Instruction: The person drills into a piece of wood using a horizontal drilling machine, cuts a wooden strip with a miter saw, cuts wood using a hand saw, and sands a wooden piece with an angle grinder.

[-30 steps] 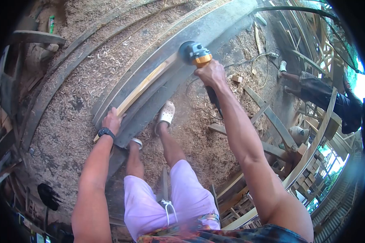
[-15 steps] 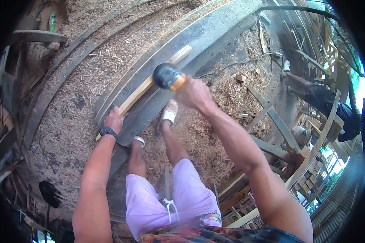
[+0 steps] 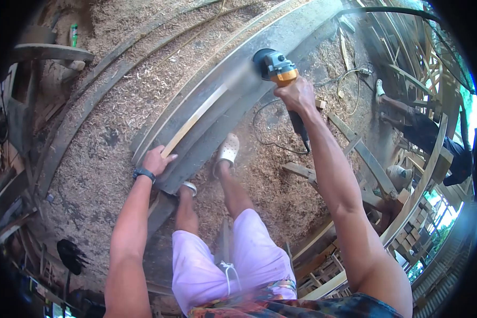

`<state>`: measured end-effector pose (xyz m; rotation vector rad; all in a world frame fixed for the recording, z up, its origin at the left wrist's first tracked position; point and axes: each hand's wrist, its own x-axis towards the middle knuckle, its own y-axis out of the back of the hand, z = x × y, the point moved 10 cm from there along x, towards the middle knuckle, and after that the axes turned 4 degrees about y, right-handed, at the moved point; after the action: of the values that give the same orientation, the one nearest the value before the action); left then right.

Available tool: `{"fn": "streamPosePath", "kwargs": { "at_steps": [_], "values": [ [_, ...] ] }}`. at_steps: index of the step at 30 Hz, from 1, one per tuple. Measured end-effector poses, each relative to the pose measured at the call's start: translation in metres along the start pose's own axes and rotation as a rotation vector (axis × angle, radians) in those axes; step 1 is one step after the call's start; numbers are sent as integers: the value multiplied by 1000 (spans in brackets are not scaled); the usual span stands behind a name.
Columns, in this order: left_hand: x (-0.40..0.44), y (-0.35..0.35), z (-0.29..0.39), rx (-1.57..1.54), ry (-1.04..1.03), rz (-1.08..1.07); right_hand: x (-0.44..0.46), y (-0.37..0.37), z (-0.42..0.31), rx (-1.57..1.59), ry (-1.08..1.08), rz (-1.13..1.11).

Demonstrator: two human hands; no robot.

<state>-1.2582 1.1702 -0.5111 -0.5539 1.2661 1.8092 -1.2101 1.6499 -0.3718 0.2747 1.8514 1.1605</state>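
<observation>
My right hand (image 3: 298,95) is closed round an angle grinder (image 3: 282,71) with a teal and orange body and a dark disc. The disc is at the far end of a narrow wood strip (image 3: 199,112), where a pale haze of dust hides the contact. My left hand (image 3: 156,160) grips the near end of that strip, with the thumb along one side. Beneath the strip lies a long, curved grey plank (image 3: 238,103) that runs away to the upper right.
Wood shavings (image 3: 191,55) cover the ground. A power cord (image 3: 265,139) loops beside the grinder. Framed timbers (image 3: 363,156) stand at the right, near another person (image 3: 429,135). Curved boards (image 3: 85,100) lie at the left.
My right hand has carried the grinder up and to the right, toward the far end of the strip. My left hand has stayed on the near end.
</observation>
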Motion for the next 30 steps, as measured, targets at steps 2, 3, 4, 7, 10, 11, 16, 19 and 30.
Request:
{"fn": "streamPosePath", "kwargs": {
  "at_steps": [2, 3, 4, 7, 10, 11, 16, 19, 30],
  "values": [
    [-3, -10, 1, -172, -35, -144, -19, -15, -11, 119, 49, -50],
    [-3, -11, -1, -174, -32, -141, -20, -31, -12, 77, 112, -40],
    [-4, -9, -2, -191, -33, -99, -33, -35, -26, 88, 144, -72],
    [-3, -10, -1, -248, -5, -78, -57, -69, -38, 70, 126, -144],
    [7, -23, -14, -281, 109, -129, -78, -93, -58, 89, 110, -264],
    [10, -32, -26, -274, 193, -161, -85, -99, -66, 71, 140, -291],
    [21, -30, -33, -291, 250, -159, -93, -115, -91, -25, 278, -294],
    [16, -26, -28, -378, 271, -231, -88, -115, -94, -14, 298, -290],
    [16, -16, -14, -448, 230, -223, -25, -68, -65, 20, 158, -148]
  ]
}}
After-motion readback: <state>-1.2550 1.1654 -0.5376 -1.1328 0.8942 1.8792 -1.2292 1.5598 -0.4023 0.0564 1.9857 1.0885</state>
